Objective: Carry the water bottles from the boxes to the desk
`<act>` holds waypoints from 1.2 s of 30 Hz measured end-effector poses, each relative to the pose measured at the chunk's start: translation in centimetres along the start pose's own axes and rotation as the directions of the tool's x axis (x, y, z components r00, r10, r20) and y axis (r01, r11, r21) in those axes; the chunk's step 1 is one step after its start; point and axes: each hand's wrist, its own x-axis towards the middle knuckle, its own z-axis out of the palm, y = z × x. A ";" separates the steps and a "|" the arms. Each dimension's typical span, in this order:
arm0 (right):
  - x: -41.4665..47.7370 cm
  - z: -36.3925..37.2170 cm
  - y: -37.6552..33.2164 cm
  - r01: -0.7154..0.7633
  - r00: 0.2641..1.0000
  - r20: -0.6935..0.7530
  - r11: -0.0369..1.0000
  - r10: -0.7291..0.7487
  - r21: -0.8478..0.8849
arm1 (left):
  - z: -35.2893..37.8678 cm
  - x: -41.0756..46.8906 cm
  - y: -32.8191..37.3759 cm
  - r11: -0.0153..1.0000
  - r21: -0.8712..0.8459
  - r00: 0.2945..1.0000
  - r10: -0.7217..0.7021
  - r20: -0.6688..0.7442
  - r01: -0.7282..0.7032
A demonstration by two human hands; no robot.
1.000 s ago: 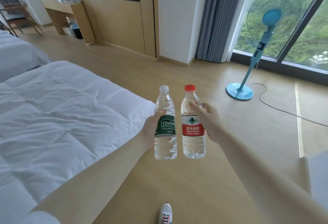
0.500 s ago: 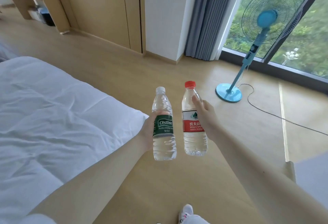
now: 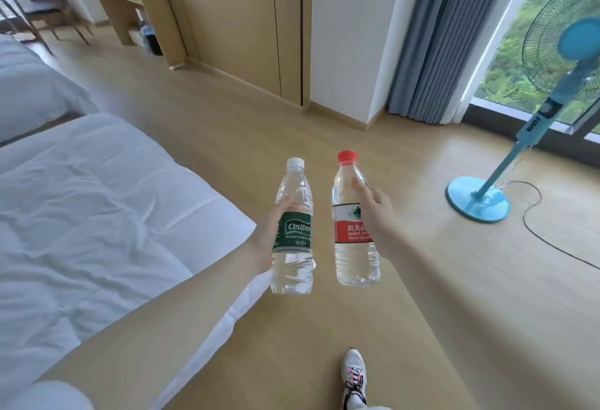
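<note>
The clear plastic bottle with green label and white cap [image 3: 293, 228] is upright in the air, gripped by the left hand [image 3: 268, 234]. Just beside it, the right hand [image 3: 378, 224] grips the clear red-capped bottle with red label [image 3: 354, 224], above the light wooden floor [image 3: 422, 280]. The white bed [image 3: 97, 215] lies at the left.

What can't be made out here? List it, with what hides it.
The boxes: outside the head view.
Things on the desk: far off, too small.
Fingers of the left hand: behind the green bottle.
Label of the red bottle: right part under the right hand.
Head of the fan: cut by the right edge.
</note>
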 end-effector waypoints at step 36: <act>48.9 0.6 -17.3 0.139 0.980 0.171 0.969 -0.105 -0.202 | 2.6 40.8 28.8 0.993 -0.101 0.975 0.033 -0.218 -0.056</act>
